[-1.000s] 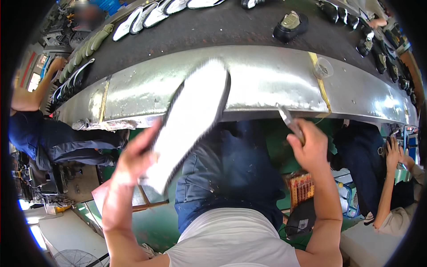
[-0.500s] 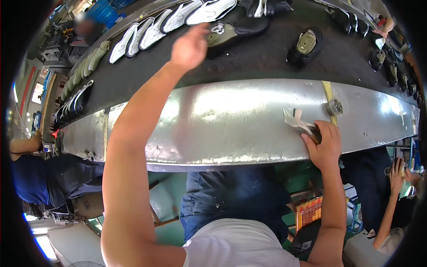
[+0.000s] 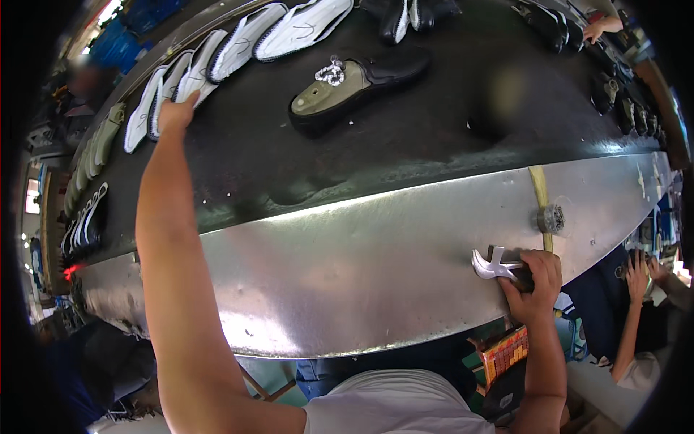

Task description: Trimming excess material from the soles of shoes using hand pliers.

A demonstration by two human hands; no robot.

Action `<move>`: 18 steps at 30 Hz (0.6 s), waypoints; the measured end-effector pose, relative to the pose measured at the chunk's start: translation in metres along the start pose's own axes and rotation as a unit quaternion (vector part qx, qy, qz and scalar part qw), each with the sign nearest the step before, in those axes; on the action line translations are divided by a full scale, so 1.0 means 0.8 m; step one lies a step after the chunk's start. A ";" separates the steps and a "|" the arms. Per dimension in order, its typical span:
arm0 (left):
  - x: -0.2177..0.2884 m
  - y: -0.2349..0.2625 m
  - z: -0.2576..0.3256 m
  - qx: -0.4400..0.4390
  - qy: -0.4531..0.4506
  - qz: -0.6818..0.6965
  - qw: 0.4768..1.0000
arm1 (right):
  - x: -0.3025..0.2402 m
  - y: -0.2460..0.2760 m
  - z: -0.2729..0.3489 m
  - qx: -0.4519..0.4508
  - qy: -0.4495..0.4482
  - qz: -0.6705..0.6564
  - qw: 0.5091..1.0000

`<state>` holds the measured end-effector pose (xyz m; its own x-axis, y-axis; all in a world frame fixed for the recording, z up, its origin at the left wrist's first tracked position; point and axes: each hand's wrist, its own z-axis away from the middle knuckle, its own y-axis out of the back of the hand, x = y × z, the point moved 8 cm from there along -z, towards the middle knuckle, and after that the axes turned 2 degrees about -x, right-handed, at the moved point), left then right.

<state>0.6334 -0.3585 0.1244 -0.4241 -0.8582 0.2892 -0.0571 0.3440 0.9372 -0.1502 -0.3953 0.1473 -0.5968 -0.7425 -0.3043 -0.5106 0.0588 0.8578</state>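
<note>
My left hand (image 3: 178, 116) reaches far forward, closed round the near end of a white shoe (image 3: 201, 66) in the row at the back left. Its fingertips are partly hidden against the shoe. My right hand (image 3: 536, 286) rests low over the metal bench edge (image 3: 347, 267), wrapped round the handles of lasting pincers (image 3: 494, 266). The curved jaws and square block of the pincers point left. Between and beyond my hands lies a dark shoe with an olive inside (image 3: 329, 98) and a pale chain-like piece on top.
More white shoes (image 3: 307, 29) line the back, with olive pieces (image 3: 94, 152) at the left. Black shoes (image 3: 625, 108) stand at the right. A small round container (image 3: 551, 218) sits on a yellow strip (image 3: 538, 184). A co-worker's hands (image 3: 640, 275) show at the right.
My left hand has moved from beside the dark shoe left to the white shoes and taken hold of one. My right hand still grips the pincers. The view has shifted.
</note>
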 end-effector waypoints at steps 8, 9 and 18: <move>-0.014 0.012 0.140 -0.269 0.076 0.298 0.913 | 0.000 -0.002 0.005 0.007 -0.009 0.012 1.000; -0.027 0.032 0.159 -0.273 0.079 0.318 0.904 | -0.001 -0.002 0.008 0.012 -0.003 0.013 1.000; -0.121 0.207 0.593 -0.271 -0.054 0.722 0.635 | -0.006 0.001 0.008 0.035 0.028 0.004 0.999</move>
<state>0.2363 -0.0377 0.1592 0.2576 0.2438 0.9350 0.7681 0.5354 -0.3512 -0.1519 -0.3875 0.1469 -0.5660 -0.7781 -0.2724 -0.5494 0.1097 0.8283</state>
